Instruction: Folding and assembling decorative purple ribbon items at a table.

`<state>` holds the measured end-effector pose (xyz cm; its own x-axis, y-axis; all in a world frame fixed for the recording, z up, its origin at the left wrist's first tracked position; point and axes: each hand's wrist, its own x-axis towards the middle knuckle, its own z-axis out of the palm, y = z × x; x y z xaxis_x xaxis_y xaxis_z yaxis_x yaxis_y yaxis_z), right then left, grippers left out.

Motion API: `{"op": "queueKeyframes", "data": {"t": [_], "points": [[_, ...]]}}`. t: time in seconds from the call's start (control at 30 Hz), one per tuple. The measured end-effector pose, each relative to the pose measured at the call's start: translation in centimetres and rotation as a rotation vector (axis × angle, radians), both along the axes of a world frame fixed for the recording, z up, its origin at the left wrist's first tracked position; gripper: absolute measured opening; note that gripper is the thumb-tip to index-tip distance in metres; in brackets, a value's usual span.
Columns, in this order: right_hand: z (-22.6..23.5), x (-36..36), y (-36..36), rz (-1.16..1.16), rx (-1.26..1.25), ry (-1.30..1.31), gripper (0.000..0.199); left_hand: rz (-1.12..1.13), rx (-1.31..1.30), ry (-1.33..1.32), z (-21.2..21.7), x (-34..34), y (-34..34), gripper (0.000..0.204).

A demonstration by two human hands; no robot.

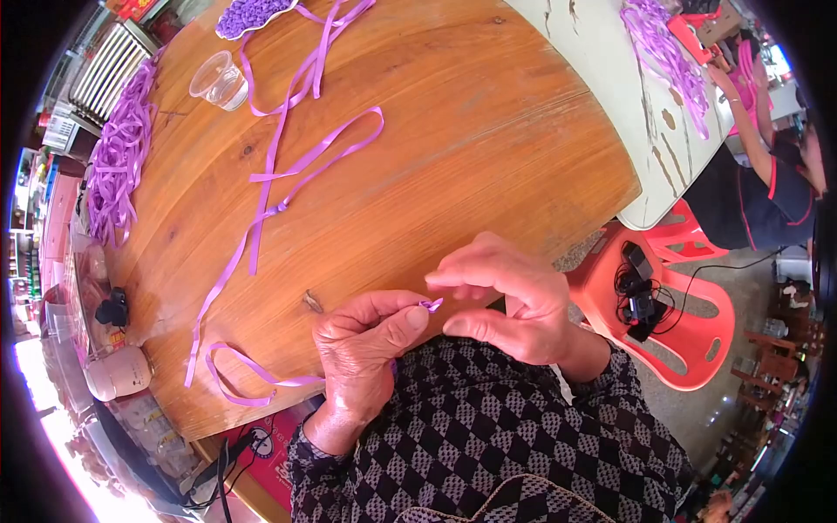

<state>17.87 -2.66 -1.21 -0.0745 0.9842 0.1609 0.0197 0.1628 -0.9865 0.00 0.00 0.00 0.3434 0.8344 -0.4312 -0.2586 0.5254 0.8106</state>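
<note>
1. Round wooden table [453, 174] fills our view; a white table [602, 78] sits at 1 o'clock, a red chair [689, 322] at 3.
2. Our left hand [362, 349] is closed, thumb and forefinger pinching a ribbon end [432, 304] near centre.
3. Our right hand [510, 301] is curled, fingertips meeting at that same end.
4. Long ribbon [279, 205] trails toward 11; a cup [220, 80] stands beyond.
5. We judge it light, limp, slippery; best pinched close to the tip.
</note>
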Motion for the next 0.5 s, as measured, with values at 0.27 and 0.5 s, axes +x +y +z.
{"op": "queueKeyframes", "data": {"t": [0.27,0.5], "points": [[-0.76,-0.79,0.92,0.003,0.322,-0.154,0.025,-0.126,-0.021,0.092,0.01,-0.43,-0.05,0.013],[-0.43,-0.71,0.86,0.018,0.311,-0.203,0.023,-0.134,0.013,0.012,0.25,-0.64,-0.37,0.017]]}}
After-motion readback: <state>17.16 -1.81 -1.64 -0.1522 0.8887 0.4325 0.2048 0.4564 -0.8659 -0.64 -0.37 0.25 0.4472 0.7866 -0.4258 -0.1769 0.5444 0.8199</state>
